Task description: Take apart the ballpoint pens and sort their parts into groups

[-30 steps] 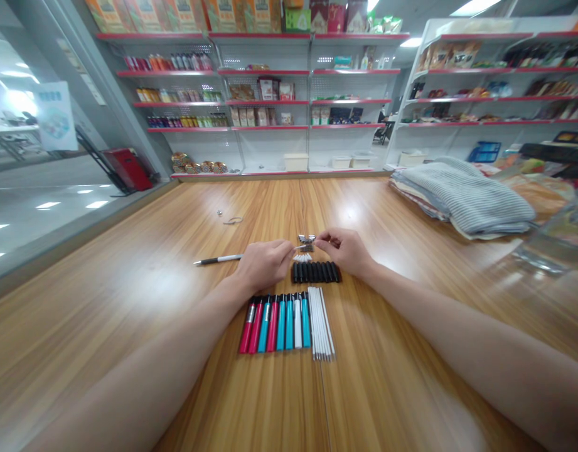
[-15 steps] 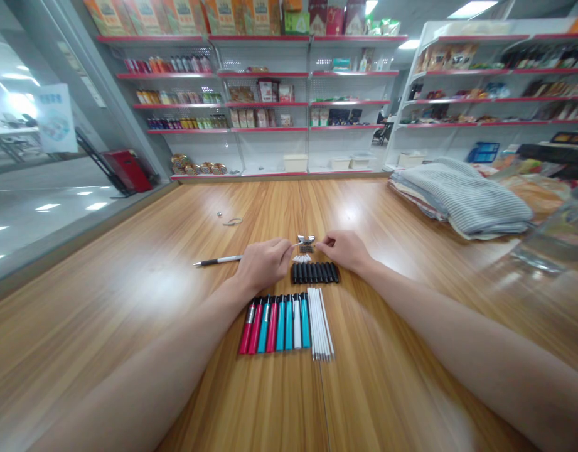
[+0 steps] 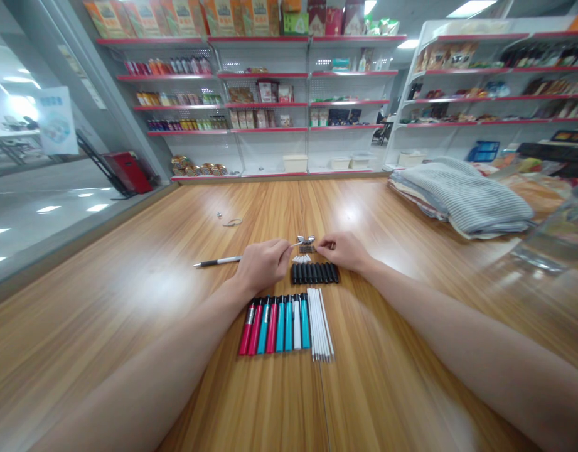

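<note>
My left hand (image 3: 262,264) is closed in a pinch on a thin white pen refill (image 3: 295,244) that points right. My right hand (image 3: 344,249) is pinched shut just right of it, beside a small cluster of metal pen parts (image 3: 306,240); what its fingers hold is too small to name. Between the hands lie small white tips (image 3: 302,257) and a row of black pen pieces (image 3: 315,272). Nearer me lie red, teal and white pen barrels (image 3: 275,324) and a bundle of white refills (image 3: 321,322). All rest on the wooden table (image 3: 128,301).
A black-and-white pen (image 3: 216,260) lies left of my left hand. A small ring and wire (image 3: 231,221) sit farther back. Folded grey cloths (image 3: 462,196) lie stacked at the right. Shop shelves (image 3: 279,94) stand behind the table.
The view shifted slightly; both hands stay pinched over the small parts, almost unmoved.
</note>
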A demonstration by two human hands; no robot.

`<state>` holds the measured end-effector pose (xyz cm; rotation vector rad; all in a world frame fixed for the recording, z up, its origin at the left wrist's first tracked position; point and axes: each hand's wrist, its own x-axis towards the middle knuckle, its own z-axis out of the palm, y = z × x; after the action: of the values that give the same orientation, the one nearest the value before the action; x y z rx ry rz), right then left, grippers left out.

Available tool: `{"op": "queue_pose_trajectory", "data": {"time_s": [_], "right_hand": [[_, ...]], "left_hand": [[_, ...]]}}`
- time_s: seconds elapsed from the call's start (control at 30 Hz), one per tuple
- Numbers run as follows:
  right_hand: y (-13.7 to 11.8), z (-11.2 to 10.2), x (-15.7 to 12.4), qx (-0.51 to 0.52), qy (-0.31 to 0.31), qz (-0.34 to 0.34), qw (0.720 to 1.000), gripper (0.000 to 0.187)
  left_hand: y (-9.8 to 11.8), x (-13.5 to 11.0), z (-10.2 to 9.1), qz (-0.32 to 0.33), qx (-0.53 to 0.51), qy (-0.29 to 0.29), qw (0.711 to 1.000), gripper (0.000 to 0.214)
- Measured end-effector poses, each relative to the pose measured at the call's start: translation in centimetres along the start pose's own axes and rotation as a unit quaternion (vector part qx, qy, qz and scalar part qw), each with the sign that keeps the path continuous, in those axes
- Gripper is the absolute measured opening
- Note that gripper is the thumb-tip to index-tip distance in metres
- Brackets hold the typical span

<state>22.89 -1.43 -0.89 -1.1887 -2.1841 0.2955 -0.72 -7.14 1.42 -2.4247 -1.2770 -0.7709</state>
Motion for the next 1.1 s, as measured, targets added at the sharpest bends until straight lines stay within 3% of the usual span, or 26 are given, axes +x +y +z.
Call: {"op": "queue_pose_trajectory", "data": {"time_s": [0.37,0.53,0.63,0.83,0.97,1.1], "right_hand": [[-0.6,-0.3,-0.2,0.026,0.018,-0.017,0.999,0.019],[-2.6,-1.1,-0.7,0.07,0.049,-0.126,0.988,0.022],[-3.7,-1.2,-0.9,0.101,0.053,-0.146,0.983,0.017],[-4.0,-0.6,-0.9,0.183,0.048,-0.085,0.978,0.017],[-2.6,-0.3,-0.4,0.255,0.055,-0.008,0.965,0.022],[-0.8,-0.3,0.3,0.302,0.106,0.062,0.945,0.026]], "left_hand": [[-0.1,0.0,0.1,0.005,0.004,-0.002,1.0,0.028],[-0.1,0.1,-0.1,0.042,0.023,-0.017,0.999,0.029],[0.0,0.1,0.0,0.064,0.013,-0.027,0.998,0.026],[0.0,0.0,0.2,0.067,-0.006,-0.033,0.997,0.026],[0.0,0.1,0.1,0.059,0.016,-0.025,0.998,0.028],[0.0,0.1,-0.2,0.048,0.034,-0.011,0.998,0.029]]}}
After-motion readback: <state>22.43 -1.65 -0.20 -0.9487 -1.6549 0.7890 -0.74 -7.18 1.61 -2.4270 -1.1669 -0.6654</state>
